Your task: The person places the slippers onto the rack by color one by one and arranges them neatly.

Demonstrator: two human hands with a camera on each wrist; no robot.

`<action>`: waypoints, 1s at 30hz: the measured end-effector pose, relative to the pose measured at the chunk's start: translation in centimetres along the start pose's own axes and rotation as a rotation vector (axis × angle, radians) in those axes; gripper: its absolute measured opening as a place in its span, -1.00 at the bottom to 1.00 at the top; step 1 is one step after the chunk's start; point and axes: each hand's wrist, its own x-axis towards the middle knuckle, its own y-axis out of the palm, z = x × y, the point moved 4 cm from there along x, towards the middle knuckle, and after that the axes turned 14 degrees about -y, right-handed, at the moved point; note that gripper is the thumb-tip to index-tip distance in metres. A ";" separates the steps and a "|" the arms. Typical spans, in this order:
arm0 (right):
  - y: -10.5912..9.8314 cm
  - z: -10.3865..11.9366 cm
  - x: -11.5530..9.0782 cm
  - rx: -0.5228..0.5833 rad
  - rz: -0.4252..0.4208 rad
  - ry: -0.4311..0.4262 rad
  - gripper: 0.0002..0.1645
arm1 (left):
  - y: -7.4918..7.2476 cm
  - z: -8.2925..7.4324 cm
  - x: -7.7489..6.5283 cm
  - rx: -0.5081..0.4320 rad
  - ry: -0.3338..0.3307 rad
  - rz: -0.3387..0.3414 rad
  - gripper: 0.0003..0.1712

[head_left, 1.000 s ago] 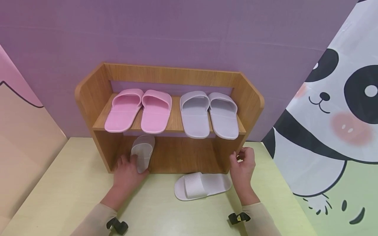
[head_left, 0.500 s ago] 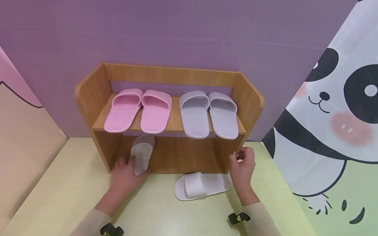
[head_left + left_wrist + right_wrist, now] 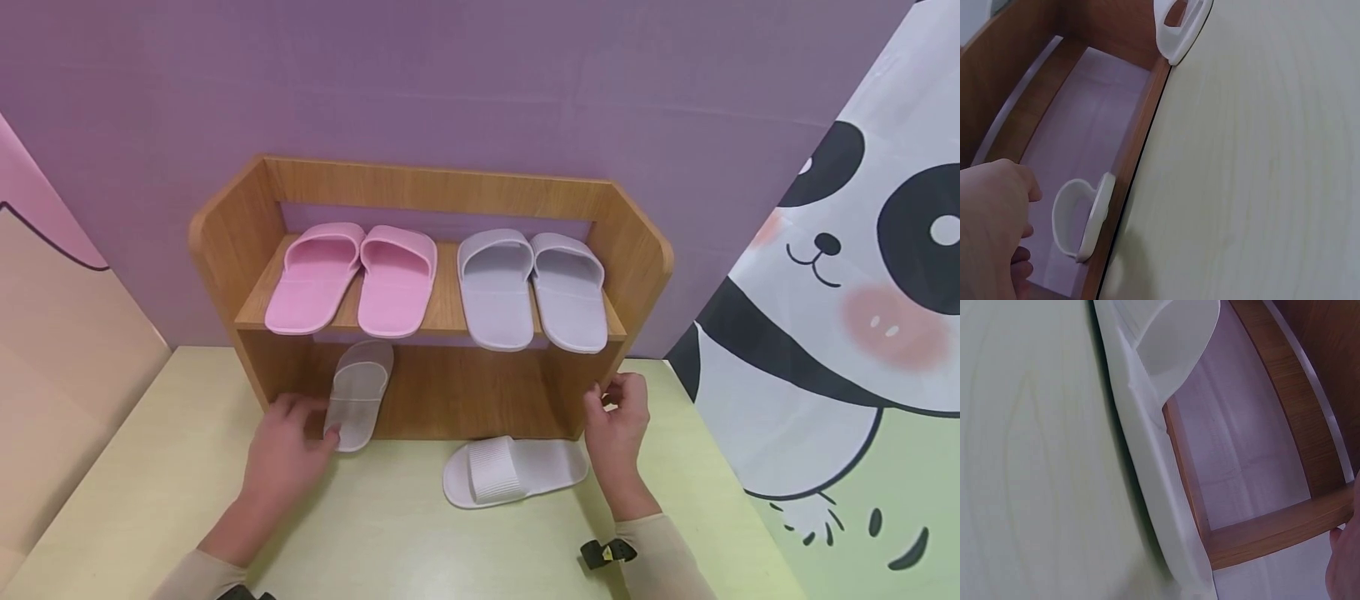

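Observation:
A white slipper (image 3: 362, 400) lies in the left part of the wooden shoe rack's (image 3: 442, 190) lower level, its heel slightly past the front edge. My left hand (image 3: 281, 450) is beside it, thumb close to the heel, fingers spread toward the rack's left side. In the left wrist view, a gap shows between that hand (image 3: 991, 219) and the slipper (image 3: 1100, 215). My right hand (image 3: 617, 425) grips the front edge of the rack's right side panel. A second white slipper (image 3: 543, 467) with a ribbed strap lies sideways on the table before the rack.
Pink slippers (image 3: 318, 283) and light grey slippers (image 3: 497, 304) stand in pairs on the upper shelf. The rack stands on a pale wooden table (image 3: 397, 533) against a purple backdrop (image 3: 450, 83). A panda-print panel (image 3: 817, 350) rises on the right.
My left hand has let go of the slipper on the lower level and moved left. That slipper's heel has come slightly forward. My right hand has stayed at the rack's side.

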 end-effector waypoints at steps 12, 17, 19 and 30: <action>0.0 0.1 0.1 0.008 -0.006 -0.007 -0.87 | -2.7 2.2 -0.1 -0.119 -0.131 -0.061 -0.84; 0.0 0.2 0.0 0.017 -0.011 -0.004 -0.87 | -4.3 3.0 0.1 -0.216 -0.228 -0.146 -0.91; 0.0 0.2 0.0 0.014 -0.008 0.001 -0.87 | -5.0 3.2 0.3 -0.250 -0.247 -0.191 -0.94; -0.1 0.0 0.0 0.002 0.007 0.022 -0.86 | -5.3 4.5 1.6 -0.306 -0.329 -0.207 -0.75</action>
